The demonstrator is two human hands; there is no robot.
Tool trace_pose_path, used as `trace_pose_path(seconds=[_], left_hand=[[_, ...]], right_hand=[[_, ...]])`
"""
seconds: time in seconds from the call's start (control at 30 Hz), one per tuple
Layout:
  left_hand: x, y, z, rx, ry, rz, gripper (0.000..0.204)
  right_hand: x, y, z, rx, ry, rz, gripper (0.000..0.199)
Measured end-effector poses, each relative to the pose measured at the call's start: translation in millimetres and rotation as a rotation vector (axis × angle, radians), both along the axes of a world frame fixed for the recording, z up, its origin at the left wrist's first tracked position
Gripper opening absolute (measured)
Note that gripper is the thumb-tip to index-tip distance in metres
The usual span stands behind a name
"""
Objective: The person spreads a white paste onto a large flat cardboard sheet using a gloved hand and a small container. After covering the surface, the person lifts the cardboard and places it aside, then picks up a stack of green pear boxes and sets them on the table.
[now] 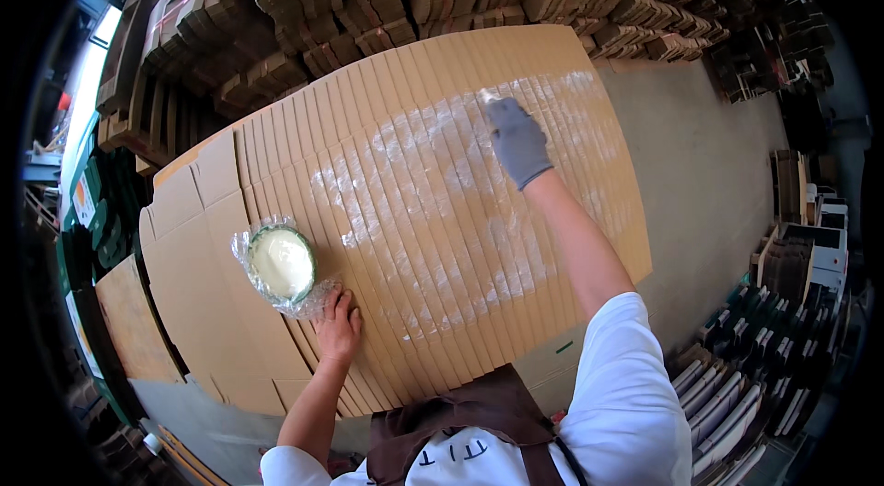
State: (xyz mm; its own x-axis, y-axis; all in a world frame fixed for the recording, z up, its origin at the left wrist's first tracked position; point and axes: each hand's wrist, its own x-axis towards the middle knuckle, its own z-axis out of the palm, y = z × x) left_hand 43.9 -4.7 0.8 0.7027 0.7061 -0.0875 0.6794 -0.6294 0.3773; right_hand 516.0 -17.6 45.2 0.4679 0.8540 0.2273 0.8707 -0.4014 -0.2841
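Note:
A wide spread of overlapping flat cardboard sheets lies before me, its narrow strips streaked with wet white paste. My right hand, in a grey glove, reaches to the far part of the sheets. It is closed round a brush, of which only the whitish end shows past the fingers. My left hand is bare and lies with fingers stretched out on the cardboard at the near left. Just beyond its fingertips stands a round green-rimmed tub of creamy white paste, wrapped in crumpled clear plastic.
Tied stacks of folded cardboard line the far side. Wooden pallets stand at the far left. Grey floor runs along the right. Rows of upright panels are at the near right, and green items at the left.

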Motion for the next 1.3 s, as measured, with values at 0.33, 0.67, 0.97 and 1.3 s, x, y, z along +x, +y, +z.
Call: trace_pose_path(seconds=[0.33,0.67,0.97,1.3], left_hand=[[-1.0,-0.4,-6.2,0.047,-0.012,0.0,0.047],[-4.6,-2.9,-7.6,0.043,0.026,0.007,0.047],[0.0,-1.7,-4.9,0.045,0.056,0.002,0.047],[-1.8,-1.0,-6.4,0.043,0.059,0.013,0.046]], right_hand=[[56.8,-12.8,-20.5,-0.013,0.04,-0.085,0.019],[94.9,-19.3,-22.4,0.105,0.087,-0.252,0.012],[71.0,14.8,-50.1,0.731,1.003,-0.433,0.013],[68.7,13.6,-44.3,0.803,1.181,-0.59,0.016]])
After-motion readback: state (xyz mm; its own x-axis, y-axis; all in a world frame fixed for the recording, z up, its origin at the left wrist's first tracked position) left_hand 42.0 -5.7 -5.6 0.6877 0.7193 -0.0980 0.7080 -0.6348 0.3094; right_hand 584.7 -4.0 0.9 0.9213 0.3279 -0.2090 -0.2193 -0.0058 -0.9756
